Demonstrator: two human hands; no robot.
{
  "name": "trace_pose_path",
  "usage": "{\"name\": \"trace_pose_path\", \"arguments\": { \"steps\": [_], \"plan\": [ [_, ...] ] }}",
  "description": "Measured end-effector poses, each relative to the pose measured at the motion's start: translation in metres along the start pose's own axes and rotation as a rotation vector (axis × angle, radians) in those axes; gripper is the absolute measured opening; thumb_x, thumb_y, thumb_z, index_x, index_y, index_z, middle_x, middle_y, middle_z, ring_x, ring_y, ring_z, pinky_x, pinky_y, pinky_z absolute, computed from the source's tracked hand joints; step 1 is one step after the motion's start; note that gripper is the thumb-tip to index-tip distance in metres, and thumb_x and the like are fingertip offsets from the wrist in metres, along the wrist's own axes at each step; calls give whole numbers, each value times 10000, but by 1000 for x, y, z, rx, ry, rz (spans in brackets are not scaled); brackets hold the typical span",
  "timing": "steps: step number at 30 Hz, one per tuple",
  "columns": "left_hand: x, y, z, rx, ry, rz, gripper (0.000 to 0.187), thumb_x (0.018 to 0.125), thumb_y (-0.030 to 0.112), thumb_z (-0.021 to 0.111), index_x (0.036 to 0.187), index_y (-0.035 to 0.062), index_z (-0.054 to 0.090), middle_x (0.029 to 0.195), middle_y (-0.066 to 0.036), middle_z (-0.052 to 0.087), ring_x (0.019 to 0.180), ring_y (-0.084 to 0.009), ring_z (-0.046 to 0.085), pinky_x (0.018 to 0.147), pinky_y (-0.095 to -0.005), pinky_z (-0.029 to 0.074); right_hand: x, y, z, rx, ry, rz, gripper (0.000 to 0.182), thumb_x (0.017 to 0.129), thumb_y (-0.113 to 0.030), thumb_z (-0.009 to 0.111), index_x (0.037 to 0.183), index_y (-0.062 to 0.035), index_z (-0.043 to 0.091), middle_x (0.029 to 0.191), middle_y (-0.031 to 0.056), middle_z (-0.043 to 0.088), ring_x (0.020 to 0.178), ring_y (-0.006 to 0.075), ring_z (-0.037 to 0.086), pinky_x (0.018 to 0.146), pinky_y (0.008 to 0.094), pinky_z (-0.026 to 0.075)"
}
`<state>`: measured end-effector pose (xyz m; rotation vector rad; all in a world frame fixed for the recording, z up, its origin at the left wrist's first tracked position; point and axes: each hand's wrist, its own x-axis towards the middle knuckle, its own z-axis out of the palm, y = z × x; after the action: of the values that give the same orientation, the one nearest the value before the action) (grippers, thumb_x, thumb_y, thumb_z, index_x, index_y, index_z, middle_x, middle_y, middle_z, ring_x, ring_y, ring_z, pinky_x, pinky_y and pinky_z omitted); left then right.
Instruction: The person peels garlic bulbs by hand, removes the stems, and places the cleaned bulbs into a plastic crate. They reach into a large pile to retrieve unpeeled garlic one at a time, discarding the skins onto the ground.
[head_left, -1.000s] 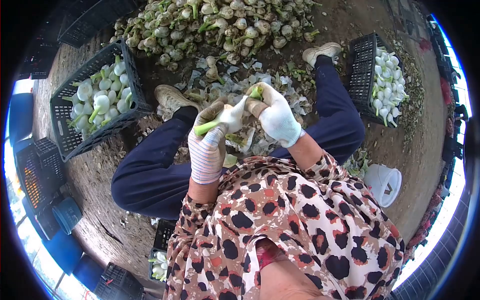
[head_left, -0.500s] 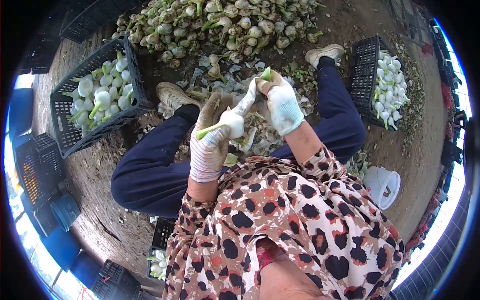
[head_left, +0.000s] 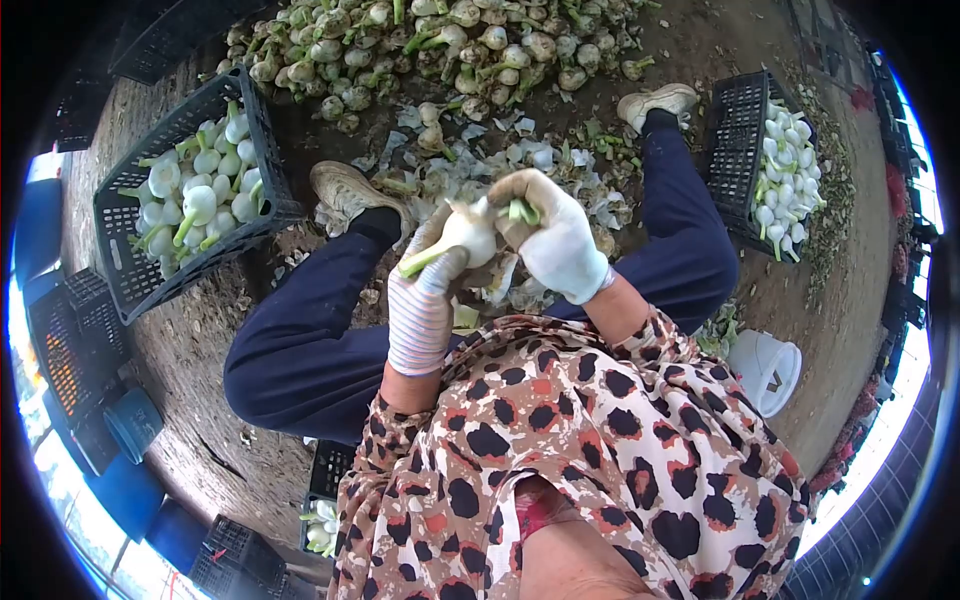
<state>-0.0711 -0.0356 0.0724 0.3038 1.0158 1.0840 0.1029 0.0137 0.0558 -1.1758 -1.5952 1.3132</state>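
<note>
My left hand (head_left: 428, 275), in a striped work glove, is closed round a white garlic bulb (head_left: 476, 243). The bulb's cut green stem points down and left past my thumb. My right hand (head_left: 552, 232), in a white glove with soiled fingers, is up against the bulb's right side. Its bent fingers hold a green-tipped strip of garlic skin (head_left: 522, 212); my fingertips are partly hidden behind it. Below both hands, loose garlic skins (head_left: 470, 178) litter the ground between my feet.
Ahead lies a heap of unpeeled garlic (head_left: 480, 50). A black crate (head_left: 125, 215) of clean bulbs stands at left, another crate (head_left: 735, 150) at right. A white bucket (head_left: 765, 370) is by my right knee. Another crate (head_left: 330, 465) sits at lower left.
My right hand has come down and in to the bulb, its pulled-out strip of skin now bunched in the fingers. My left hand still holds the bulb, shifted slightly right.
</note>
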Motion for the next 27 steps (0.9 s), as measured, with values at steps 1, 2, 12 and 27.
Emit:
{"name": "trace_pose_path", "arguments": {
  "steps": [1, 2, 12, 27],
  "plan": [
    [3, 5, 3, -123, -104, 68, 632, 829, 6, 628, 1424, -61, 427, 1248, -155, 607, 1098, -243, 631, 923, -346, 546, 7, 9, 2, 206, 82, 148, 273, 889, 63, 588, 1153, 0, 565, 978, 43, 641, 879, 113, 609, 773, 245, 504],
    [6, 0, -2, -125, -102, 65, 632, 829, 6, 628, 1424, -61, 427, 1248, -155, 607, 1098, -243, 631, 923, -346, 546, 15, 14, 2, 410, 167, 295, 225, 914, 32, 563, 1138, 4, 569, 941, 57, 641, 821, 119, 599, 718, 234, 495],
    [32, -12, -26, -127, -25, 211, 664, 774, 79, 705, 1381, -38, 461, 1318, -208, 566, 1147, -371, 609, 981, -483, 536, 13, 16, -26, -162, -412, 228, 441, 867, -35, 599, 1306, -4, 573, 1000, 144, 697, 892, 264, 677, 854, 339, 535],
    [58, 50, -76, -359, 239, 327, 314, 1004, 248, 536, 1111, -22, 655, 1164, -198, 677, 1032, -298, 684, 890, -445, 573, 198, 160, 78, -1438, -970, -178, 298, 875, -134, 591, 1146, -160, 714, 1302, 76, 586, 1177, 294, 573, 906, 409, 519]
  ]
}}
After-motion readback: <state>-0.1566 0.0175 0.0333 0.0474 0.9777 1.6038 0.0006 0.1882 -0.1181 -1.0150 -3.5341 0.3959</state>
